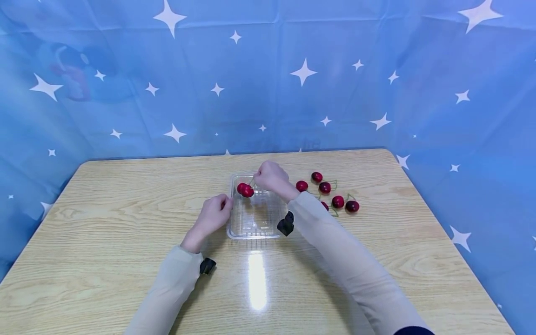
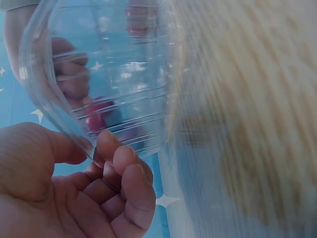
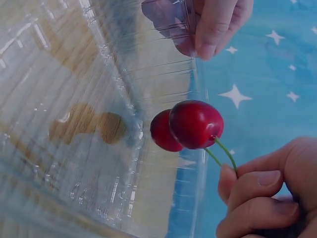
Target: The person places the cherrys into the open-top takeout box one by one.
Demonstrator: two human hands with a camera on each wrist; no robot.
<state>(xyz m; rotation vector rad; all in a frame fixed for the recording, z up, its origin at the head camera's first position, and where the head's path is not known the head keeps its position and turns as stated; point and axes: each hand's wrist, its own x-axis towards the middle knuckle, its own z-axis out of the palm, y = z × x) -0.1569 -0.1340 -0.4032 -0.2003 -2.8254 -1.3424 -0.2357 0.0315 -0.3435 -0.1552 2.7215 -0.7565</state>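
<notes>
A clear plastic box stands on the table, its left rim pinched between the thumb and fingers of my left hand. In the left wrist view, the left hand grips the rim near a corner. My right hand is raised over the box's far right side. Its thumb and fingers pinch the green stems of a pair of cherries. Those two red cherries hang over the far left part of the box, apart from its floor as seen in the right wrist view.
Several dark red cherries with joined green stems lie on the wooden table right of the box, some partly hidden by the right sleeve. A blue star-patterned cloth hangs behind the table.
</notes>
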